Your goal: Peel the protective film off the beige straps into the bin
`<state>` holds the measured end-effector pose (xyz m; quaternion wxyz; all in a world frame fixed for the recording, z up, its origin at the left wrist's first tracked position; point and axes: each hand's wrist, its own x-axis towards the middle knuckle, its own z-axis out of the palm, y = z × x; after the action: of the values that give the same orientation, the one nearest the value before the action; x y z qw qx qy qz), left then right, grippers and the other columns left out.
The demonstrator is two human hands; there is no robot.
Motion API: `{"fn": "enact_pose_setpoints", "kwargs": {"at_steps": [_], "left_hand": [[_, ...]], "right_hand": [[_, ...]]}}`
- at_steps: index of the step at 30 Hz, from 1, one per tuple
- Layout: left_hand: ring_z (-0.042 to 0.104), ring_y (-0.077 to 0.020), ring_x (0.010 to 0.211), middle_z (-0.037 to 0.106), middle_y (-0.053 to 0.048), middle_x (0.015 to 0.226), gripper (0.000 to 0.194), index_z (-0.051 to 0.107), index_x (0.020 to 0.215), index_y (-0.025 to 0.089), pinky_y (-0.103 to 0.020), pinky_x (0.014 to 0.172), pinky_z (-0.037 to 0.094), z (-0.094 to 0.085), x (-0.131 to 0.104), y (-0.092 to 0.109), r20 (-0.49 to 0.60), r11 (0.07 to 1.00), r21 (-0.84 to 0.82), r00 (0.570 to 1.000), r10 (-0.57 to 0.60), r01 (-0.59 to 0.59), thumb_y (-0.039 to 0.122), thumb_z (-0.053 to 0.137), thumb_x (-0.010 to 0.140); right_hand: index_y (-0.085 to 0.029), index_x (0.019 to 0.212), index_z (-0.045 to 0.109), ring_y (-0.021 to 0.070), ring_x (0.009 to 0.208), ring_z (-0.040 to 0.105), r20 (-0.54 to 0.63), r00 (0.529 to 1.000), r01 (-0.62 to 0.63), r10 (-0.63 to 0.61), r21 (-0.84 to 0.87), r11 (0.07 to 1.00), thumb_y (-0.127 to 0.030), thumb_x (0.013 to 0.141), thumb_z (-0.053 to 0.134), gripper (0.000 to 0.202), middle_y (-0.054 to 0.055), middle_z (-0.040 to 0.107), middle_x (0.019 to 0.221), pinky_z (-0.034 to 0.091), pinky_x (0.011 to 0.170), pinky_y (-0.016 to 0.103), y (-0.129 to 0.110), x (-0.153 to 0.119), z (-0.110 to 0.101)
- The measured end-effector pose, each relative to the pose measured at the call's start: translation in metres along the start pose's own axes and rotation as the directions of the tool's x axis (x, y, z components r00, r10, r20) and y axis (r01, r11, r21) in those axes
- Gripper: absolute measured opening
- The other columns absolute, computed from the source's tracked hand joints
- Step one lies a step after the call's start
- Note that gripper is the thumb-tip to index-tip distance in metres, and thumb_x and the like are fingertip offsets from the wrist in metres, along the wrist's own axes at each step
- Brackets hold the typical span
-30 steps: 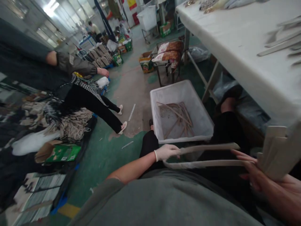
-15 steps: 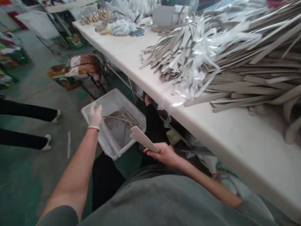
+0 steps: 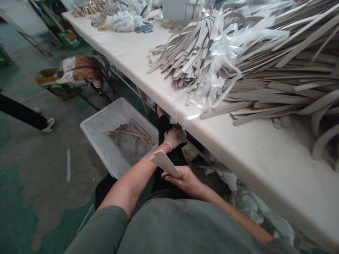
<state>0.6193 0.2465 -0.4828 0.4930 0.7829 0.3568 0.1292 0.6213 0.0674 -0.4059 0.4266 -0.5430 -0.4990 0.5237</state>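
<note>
My right hand (image 3: 182, 179) is closed round the end of some flat beige strips (image 3: 167, 165), held in front of my body. My left hand (image 3: 174, 138), in a pale glove, reaches over my dark-trousered leg beside the table's front edge, fingers spread and palm down. The translucent plastic tub (image 3: 100, 150) stands to the left, with thin brownish strips (image 3: 132, 131) lying loose in it. Whether anything lies beneath my left fingers is hidden.
The white table (image 3: 254, 158) carries a big heap of grey-beige strips (image 3: 275, 95) with clear plastic wrap (image 3: 219, 60). A cushioned seat (image 3: 82, 70) stands behind the tub. At the left edge, another person's leg (image 3: 23, 111) shows.
My left hand has left the tub's rim and moved right, to beside the table edge. The strips stay in my right hand. The view has shifted, and one of the other person's legs is out of sight.
</note>
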Motion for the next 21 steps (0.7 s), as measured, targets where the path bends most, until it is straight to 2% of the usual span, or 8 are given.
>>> {"fn": "enact_pose_setpoints", "kwargs": {"at_steps": [2, 4, 8, 10, 13, 15, 18, 21], "left_hand": [[0.056, -0.0339, 0.116, 0.069, -0.015, 0.111, 0.021, 0.073, 0.094, 0.014, -0.048, 0.104, 0.036, 0.003, -0.003, 0.004, 0.008, 0.999, -0.054, 1.0, 0.003, -0.002, 0.025, 0.07, 0.077], [0.064, -0.0258, 0.093, 0.072, -0.009, 0.093, 0.018, 0.073, 0.088, 0.015, -0.036, 0.089, 0.047, -0.002, -0.016, 0.006, 0.026, 0.994, -0.108, 1.0, 0.009, -0.007, 0.027, 0.06, 0.083], [0.061, -0.0175, 0.075, 0.068, -0.002, 0.074, 0.019, 0.068, 0.077, 0.017, -0.027, 0.075, 0.047, -0.028, -0.071, 0.008, -0.022, 0.926, -0.377, 0.999, -0.031, 0.02, 0.028, 0.055, 0.084], [0.058, -0.0148, 0.07, 0.064, 0.0, 0.07, 0.018, 0.066, 0.074, 0.017, -0.024, 0.071, 0.046, -0.043, -0.103, 0.01, -0.05, 0.873, -0.485, 0.994, -0.094, 0.058, 0.03, 0.057, 0.082], [0.053, -0.0124, 0.066, 0.06, 0.001, 0.069, 0.019, 0.066, 0.075, 0.016, -0.022, 0.064, 0.043, -0.058, -0.147, 0.015, -0.026, 0.853, -0.511, 0.989, -0.144, 0.11, 0.035, 0.064, 0.078], [0.053, -0.0124, 0.066, 0.061, 0.001, 0.07, 0.023, 0.066, 0.076, 0.015, -0.023, 0.064, 0.043, -0.063, -0.171, 0.016, 0.007, 0.828, -0.545, 0.988, -0.152, 0.131, 0.038, 0.066, 0.078], [0.057, -0.0136, 0.07, 0.065, -0.001, 0.076, 0.025, 0.067, 0.081, 0.015, -0.025, 0.069, 0.045, -0.069, -0.199, 0.012, -0.01, 0.763, -0.629, 0.98, -0.198, 0.148, 0.039, 0.072, 0.075], [0.058, -0.014, 0.069, 0.067, -0.001, 0.077, 0.028, 0.07, 0.086, 0.015, -0.026, 0.069, 0.047, -0.076, -0.221, 0.002, 0.0, 0.677, -0.705, 0.954, -0.301, 0.213, 0.035, 0.078, 0.067]], "right_hand": [[-0.019, 0.094, 0.076, 0.0176, 0.075, 0.067, -0.031, 0.999, -0.016, 0.017, 0.016, 1.0, -0.039, 0.087, 0.063, 0.025, 0.005, 0.074, 0.091, 0.054, 0.068, 0.028, 0.002, -0.003, -0.003], [-0.018, 0.093, 0.076, 0.0157, 0.064, 0.063, -0.122, 0.99, -0.059, 0.066, 0.059, 0.997, -0.045, 0.086, 0.064, 0.03, 0.006, 0.074, 0.088, 0.052, 0.057, 0.026, 0.005, -0.006, -0.009], [-0.014, 0.089, 0.072, 0.0089, 0.042, 0.047, -0.392, 0.89, -0.148, 0.233, 0.236, 0.96, -0.054, 0.081, 0.066, 0.041, 0.009, 0.073, 0.082, 0.047, 0.044, 0.025, 0.009, -0.005, -0.027], [-0.013, 0.089, 0.071, 0.0058, 0.038, 0.04, -0.434, 0.852, -0.17, 0.293, 0.298, 0.939, -0.053, 0.077, 0.069, 0.042, 0.01, 0.073, 0.085, 0.048, 0.044, 0.026, 0.009, 0.002, -0.031], [-0.013, 0.098, 0.071, 0.0055, 0.039, 0.042, -0.334, 0.886, -0.23, 0.321, 0.283, 0.931, -0.049, 0.07, 0.074, 0.047, 0.009, 0.072, 0.089, 0.045, 0.041, 0.024, 0.005, 0.018, -0.025], [-0.012, 0.1, 0.071, 0.0084, 0.042, 0.046, -0.23, 0.925, -0.262, 0.302, 0.188, 0.947, -0.048, 0.066, 0.076, 0.049, 0.005, 0.069, 0.075, 0.04, 0.039, 0.022, 0.001, 0.031, -0.011], [-0.013, 0.084, 0.07, 0.0107, 0.046, 0.046, -0.149, 0.968, -0.202, 0.203, 0.024, 0.979, -0.047, 0.068, 0.073, 0.037, -0.001, 0.056, 0.056, 0.035, 0.041, 0.021, -0.005, 0.049, 0.014], [-0.015, 0.068, 0.062, 0.0097, 0.047, 0.043, -0.097, 0.991, -0.107, 0.096, -0.115, 0.988, -0.046, 0.074, 0.067, 0.031, -0.002, 0.051, 0.054, 0.033, 0.043, 0.021, -0.013, 0.067, 0.034]]}}
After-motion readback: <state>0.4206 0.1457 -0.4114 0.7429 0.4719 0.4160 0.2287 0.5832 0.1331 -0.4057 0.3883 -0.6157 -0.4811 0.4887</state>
